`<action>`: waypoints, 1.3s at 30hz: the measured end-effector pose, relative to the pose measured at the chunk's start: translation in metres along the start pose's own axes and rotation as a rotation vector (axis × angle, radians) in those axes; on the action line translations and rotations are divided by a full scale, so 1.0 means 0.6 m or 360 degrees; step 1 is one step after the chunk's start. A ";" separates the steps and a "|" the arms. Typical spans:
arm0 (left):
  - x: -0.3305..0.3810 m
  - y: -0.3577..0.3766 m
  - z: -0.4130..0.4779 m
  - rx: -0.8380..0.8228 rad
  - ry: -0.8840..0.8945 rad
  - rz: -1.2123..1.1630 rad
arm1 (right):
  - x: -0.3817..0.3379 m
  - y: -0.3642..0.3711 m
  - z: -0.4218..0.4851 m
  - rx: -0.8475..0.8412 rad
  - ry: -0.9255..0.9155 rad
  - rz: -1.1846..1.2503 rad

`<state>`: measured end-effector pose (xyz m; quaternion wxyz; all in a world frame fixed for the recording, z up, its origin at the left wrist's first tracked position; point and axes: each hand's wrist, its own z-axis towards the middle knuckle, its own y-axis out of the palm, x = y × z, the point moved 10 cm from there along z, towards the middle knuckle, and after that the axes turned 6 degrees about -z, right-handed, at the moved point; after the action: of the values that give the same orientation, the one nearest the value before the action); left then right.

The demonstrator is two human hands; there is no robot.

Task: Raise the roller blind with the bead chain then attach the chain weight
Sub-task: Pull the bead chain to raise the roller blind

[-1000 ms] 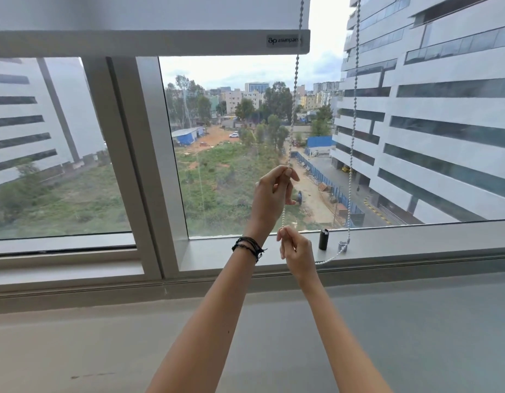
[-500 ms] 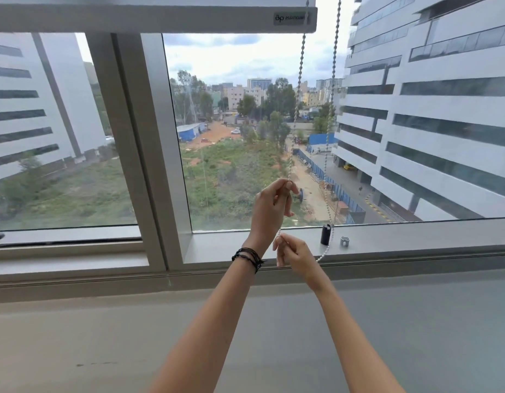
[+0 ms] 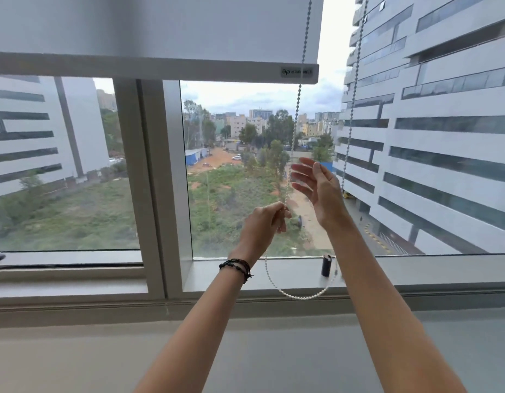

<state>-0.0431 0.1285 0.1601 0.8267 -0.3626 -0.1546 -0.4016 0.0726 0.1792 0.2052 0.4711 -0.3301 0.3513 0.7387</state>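
Left hand pinching the bead chain, right hand open beside it.

The blind (image 3: 160, 32) covers the top of the window, its bottom bar (image 3: 188, 70) above the hands. The left hand (image 3: 264, 222) has its fingers (image 3: 279, 207) closed on the near strand of the chain (image 3: 295, 123); below the grip the chain loops down past the sill (image 3: 415, 268) and rises again at the right. The right hand (image 3: 320, 191) is raised with fingers spread, touching nothing. The dark weight (image 3: 326, 265) stands upright on the sill, just beside the chain's far strand.
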 end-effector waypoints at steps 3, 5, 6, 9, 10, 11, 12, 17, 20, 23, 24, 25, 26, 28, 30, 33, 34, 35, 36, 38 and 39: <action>-0.002 -0.001 0.009 -0.0067 0.0017 0.0021 | -0.058 0.031 0.037 -0.0090 -0.0055 -0.0169; -0.004 -0.001 0.013 -0.0104 0.0012 0.0008 | -0.089 0.055 0.053 -0.0177 -0.0087 -0.0254; -0.005 0.001 0.015 -0.0128 0.0005 -0.0009 | -0.102 0.066 0.058 -0.0212 -0.0104 -0.0276; -0.006 0.008 0.020 -0.0200 -0.0011 -0.0056 | -0.142 0.094 0.069 -0.0239 -0.0205 -0.0341; -0.004 0.010 0.021 -0.0225 -0.0006 -0.0062 | -0.153 0.100 0.072 -0.0216 -0.0247 -0.0377; -0.002 0.014 0.022 -0.0250 0.0006 -0.0070 | -0.162 0.103 0.074 -0.0180 -0.0297 -0.0415; 0.001 0.017 0.023 -0.0270 0.0021 -0.0072 | -0.172 0.104 0.076 -0.0134 -0.0366 -0.0462; 0.011 0.030 0.023 -0.0309 0.0081 -0.0021 | -0.198 0.095 0.068 0.0123 -0.0773 -0.0747; 0.017 0.028 0.022 -0.0265 0.0157 0.0074 | -0.194 0.074 0.065 0.0235 -0.0837 -0.0767; 0.015 0.025 0.025 -0.0218 0.0183 0.0140 | -0.192 0.063 0.066 0.0271 -0.0853 -0.0805; 0.014 0.026 0.026 -0.0213 0.0185 0.0137 | -0.192 0.063 0.066 0.0267 -0.0855 -0.0817; 0.014 0.027 0.027 -0.0209 0.0188 0.0129 | -0.192 0.065 0.066 0.0261 -0.0858 -0.0822; 0.014 0.029 0.026 -0.0205 0.0192 0.0120 | -0.192 0.066 0.066 0.0253 -0.0861 -0.0821; 0.015 0.034 0.026 -0.0203 0.0195 0.0088 | -0.192 0.066 0.064 0.0249 -0.0870 -0.0811; 0.015 0.040 0.024 -0.0208 0.0191 0.0037 | -0.194 0.061 0.062 0.0264 -0.0875 -0.0798; 0.016 0.047 0.023 -0.0213 0.0184 0.0012 | -0.198 0.049 0.059 0.0288 -0.0886 -0.0760; 0.016 0.048 0.022 -0.0210 0.0180 0.0007 | -0.199 0.047 0.058 0.0288 -0.0892 -0.0757; 0.017 0.048 0.022 -0.0203 0.0181 0.0007 | -0.200 0.046 0.056 0.0284 -0.0899 -0.0757; 0.018 0.048 0.021 -0.0196 0.0189 0.0019 | -0.201 0.046 0.054 0.0279 -0.0906 -0.0755; 0.020 0.052 0.020 -0.0202 0.0210 0.0052 | -0.200 0.047 0.050 0.0264 -0.0905 -0.0734; 0.020 0.055 0.019 -0.0215 0.0211 0.0058 | -0.198 0.046 0.049 0.0258 -0.0893 -0.0719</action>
<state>-0.0097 0.1438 0.1585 0.8159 -0.3929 -0.0654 -0.4191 0.0825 0.1402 0.3238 0.7250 -0.1455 0.1840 0.6476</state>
